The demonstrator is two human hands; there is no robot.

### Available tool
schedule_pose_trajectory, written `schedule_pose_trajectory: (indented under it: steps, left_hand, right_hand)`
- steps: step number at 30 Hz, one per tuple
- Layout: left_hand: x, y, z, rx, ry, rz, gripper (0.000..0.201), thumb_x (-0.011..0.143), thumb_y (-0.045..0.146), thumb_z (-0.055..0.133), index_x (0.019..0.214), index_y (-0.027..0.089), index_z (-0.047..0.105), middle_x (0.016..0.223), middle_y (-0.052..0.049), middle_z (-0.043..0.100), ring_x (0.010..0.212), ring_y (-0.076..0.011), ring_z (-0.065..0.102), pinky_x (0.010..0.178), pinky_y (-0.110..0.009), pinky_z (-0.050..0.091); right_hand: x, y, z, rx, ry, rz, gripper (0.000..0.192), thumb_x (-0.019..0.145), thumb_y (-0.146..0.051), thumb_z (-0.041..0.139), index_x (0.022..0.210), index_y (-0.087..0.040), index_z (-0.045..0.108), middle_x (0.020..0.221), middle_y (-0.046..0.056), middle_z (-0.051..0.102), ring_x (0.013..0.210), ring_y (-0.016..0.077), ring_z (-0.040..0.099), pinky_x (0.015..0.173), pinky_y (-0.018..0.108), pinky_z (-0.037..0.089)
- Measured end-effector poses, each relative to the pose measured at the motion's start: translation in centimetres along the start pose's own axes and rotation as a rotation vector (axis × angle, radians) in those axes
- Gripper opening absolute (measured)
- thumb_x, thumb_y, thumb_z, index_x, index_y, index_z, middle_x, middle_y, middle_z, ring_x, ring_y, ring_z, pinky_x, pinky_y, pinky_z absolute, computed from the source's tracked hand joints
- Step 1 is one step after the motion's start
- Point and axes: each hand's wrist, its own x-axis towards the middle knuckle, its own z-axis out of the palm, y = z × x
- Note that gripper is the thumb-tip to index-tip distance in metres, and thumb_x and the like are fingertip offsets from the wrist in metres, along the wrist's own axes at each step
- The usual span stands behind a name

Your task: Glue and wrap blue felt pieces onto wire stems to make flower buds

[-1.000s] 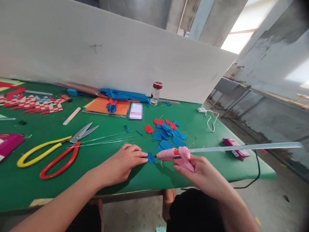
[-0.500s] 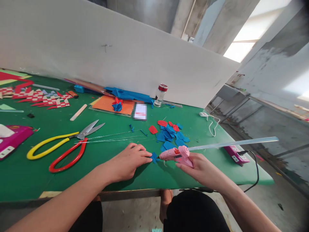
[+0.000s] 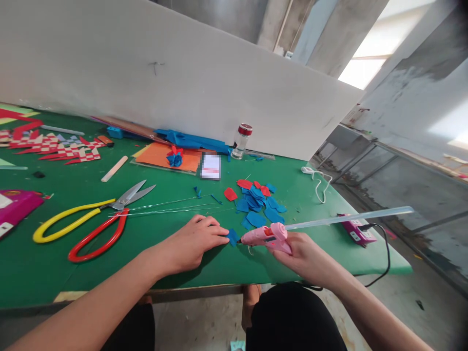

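Observation:
My left hand [image 3: 197, 240] reaches in from the left, with its thumb and fingers closed on the edge of a small blue petal-shaped piece [image 3: 233, 237] at the tabletop. In my right hand [image 3: 305, 253] is a pink hot glue gun [image 3: 263, 235], gripped by its handle, with a long clear glue stick [image 3: 351, 218] sticking out of its back. The dark nozzle meets the right edge of the blue petal; whether glue is coming out is too small to tell. Just beyond the gun lies a loose pile of blue petals [image 3: 254, 199] with several red petals [image 3: 244, 184].
Scissors [image 3: 127, 197] with yellow and red handles lie open at left, beside thin wires [image 3: 171, 209]. Further back are a red-and-blue flower [image 3: 174, 158] on orange sheets [image 3: 149, 157] and a red-lidded jar [image 3: 242, 142]. A purple power strip [image 3: 356, 234] sits at right.
The gun's nozzle has drawn back slightly from over the blue petal to its right edge. The petal has turned a little in my left fingers. The view has shifted slightly.

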Motion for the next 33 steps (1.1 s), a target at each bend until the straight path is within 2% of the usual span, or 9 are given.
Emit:
schedule_pose_trajectory:
  steps: [4, 8, 12, 20, 26, 30, 33]
  left_hand:
    - [0.0, 0.0, 0.0, -0.002, 0.001, -0.002, 0.073, 0.067, -0.009, 0.046, 0.129, 0.028, 0.059, 0.136, 0.0, 0.061, 0.122, -0.0228, 0.049, 0.1, -0.041, 0.035]
    - [0.0, 0.0, 0.0, -0.007, 0.005, 0.001, 0.074, 0.067, -0.01, 0.046, 0.128, 0.028, 0.059, 0.135, 0.0, 0.061, 0.123, -0.0225, 0.049, 0.1, -0.041, 0.036]
    - [0.0, 0.0, 0.0, -0.011, 0.004, 0.0, 0.076, 0.064, -0.011, 0.046, 0.128, 0.028, 0.059, 0.136, 0.0, 0.061, 0.123, -0.0222, 0.049, 0.1, -0.041, 0.036]
    - [0.0, 0.0, -0.1, -0.021, 0.004, 0.003, 0.075, 0.064, -0.01, 0.049, 0.128, 0.028, 0.059, 0.135, -0.001, 0.061, 0.123, -0.0226, 0.05, 0.101, -0.041, 0.036]
    - [0.1, 0.0, -0.1, -0.027, 0.007, 0.004, 0.076, 0.065, -0.009, 0.048, 0.129, 0.029, 0.059, 0.135, -0.001, 0.061, 0.122, -0.0227, 0.05, 0.101, -0.042, 0.036]
    - [0.1, -0.1, 0.1, -0.022, 0.016, 0.007, 0.076, 0.065, -0.009, 0.048, 0.13, 0.029, 0.059, 0.135, -0.002, 0.061, 0.122, -0.0224, 0.05, 0.102, -0.042, 0.036]
    - [0.1, -0.1, 0.1, -0.016, 0.013, 0.011, 0.077, 0.064, -0.01, 0.048, 0.13, 0.029, 0.058, 0.136, -0.001, 0.061, 0.123, -0.0225, 0.049, 0.102, -0.041, 0.035]
  right_hand:
    - [-0.2, -0.3, -0.4, 0.032, 0.001, 0.013, 0.033, 0.094, -0.029, 0.047, 0.12, -0.032, 0.067, 0.129, -0.004, 0.064, 0.122, 0.0234, 0.057, 0.107, 0.036, 0.043]
    - [-0.7, -0.3, -1.0, 0.066, -0.005, 0.037, 0.033, 0.094, -0.035, 0.049, 0.121, -0.027, 0.067, 0.124, 0.0, 0.067, 0.115, 0.0246, 0.062, 0.103, 0.038, 0.048]
    - [-0.9, -0.1, -1.0, 0.102, 0.004, 0.036, 0.031, 0.094, -0.035, 0.053, 0.121, -0.032, 0.068, 0.123, -0.003, 0.067, 0.114, 0.024, 0.063, 0.1, 0.035, 0.051]
    - [-0.3, 0.1, -0.3, 0.073, 0.002, 0.05, 0.033, 0.096, -0.038, 0.047, 0.122, -0.032, 0.067, 0.13, -0.003, 0.064, 0.121, 0.0262, 0.058, 0.107, 0.041, 0.044]
    - [-0.4, 0.5, 0.5, 0.067, 0.007, 0.058, 0.032, 0.095, -0.035, 0.049, 0.119, -0.029, 0.069, 0.121, 0.0, 0.068, 0.114, 0.026, 0.062, 0.103, 0.039, 0.047]
    - [-0.7, 0.7, 0.3, 0.047, 0.012, 0.143, 0.031, 0.095, -0.039, 0.05, 0.115, -0.027, 0.071, 0.105, 0.001, 0.073, 0.099, 0.0248, 0.068, 0.093, 0.041, 0.054]
    - [-0.7, 0.5, -0.2, 0.128, -0.033, 0.04, 0.034, 0.095, -0.037, 0.051, 0.124, -0.026, 0.066, 0.123, 0.002, 0.067, 0.117, 0.0251, 0.061, 0.105, 0.042, 0.047]
